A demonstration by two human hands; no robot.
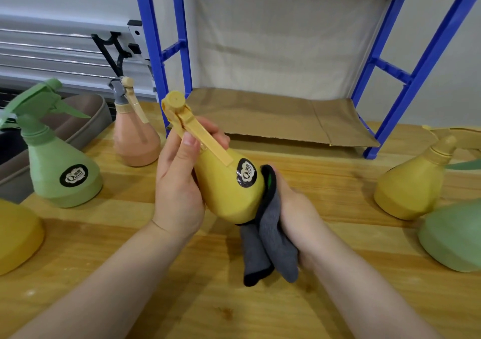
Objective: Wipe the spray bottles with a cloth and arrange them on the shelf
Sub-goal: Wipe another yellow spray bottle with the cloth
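1. The left hand (179, 182) grips the neck of the yellow pear-shaped plastic spray bottle (229, 190), tilting it above the wooden worktop (182, 299) so its base faces the cloth.
2. The right hand (294, 208) clutches the grey folded cloth (268, 239) against the bottle's base, probably wiping it.
3. The blue metal-framed shelf (426, 60) behind holds no bottles; the green plastic spray bottle (59, 169) and pink plastic spray bottle (135, 141) wait at left.

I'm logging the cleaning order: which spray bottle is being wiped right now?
The yellow bottle tilted between both hands: left hand grips it, right hand presses the grey cloth against its base. The others stand untouched.
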